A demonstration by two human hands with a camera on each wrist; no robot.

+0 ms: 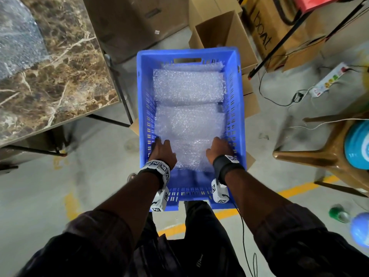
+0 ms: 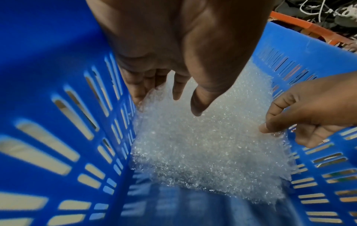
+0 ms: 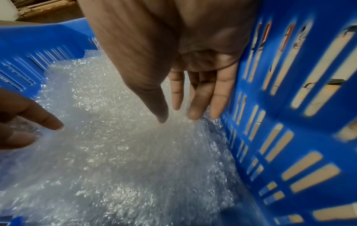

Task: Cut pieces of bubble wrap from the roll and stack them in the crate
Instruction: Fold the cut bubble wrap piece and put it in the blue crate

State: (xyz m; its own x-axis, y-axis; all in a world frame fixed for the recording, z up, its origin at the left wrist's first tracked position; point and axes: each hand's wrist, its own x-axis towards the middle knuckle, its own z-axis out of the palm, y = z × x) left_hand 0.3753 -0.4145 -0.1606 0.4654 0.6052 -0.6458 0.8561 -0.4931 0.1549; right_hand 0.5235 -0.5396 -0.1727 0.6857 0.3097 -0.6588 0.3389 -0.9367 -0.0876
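Reached into blue crate [image 1: 237, 108], both hands on bubble wrap pieces [image 1: 189, 124].

Left hand [image 1: 162, 149] and right hand [image 1: 218, 148] spread flat, fingers straight, pressing stack. Hemmed by marble table [image 1: 60, 76], cardboard boxes [image 1: 219, 31], wooden stool [image 1: 327, 148]. Motion-blurred; roll unclear.

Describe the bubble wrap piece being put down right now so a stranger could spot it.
Find the blue crate on the floor beside the marble-topped table. Inside lie bubble wrap pieces; the one meant is the nearest bubble wrap piece, at the person's end. Unlike the pieces farther back, it has the left hand and right hand at its two sides.
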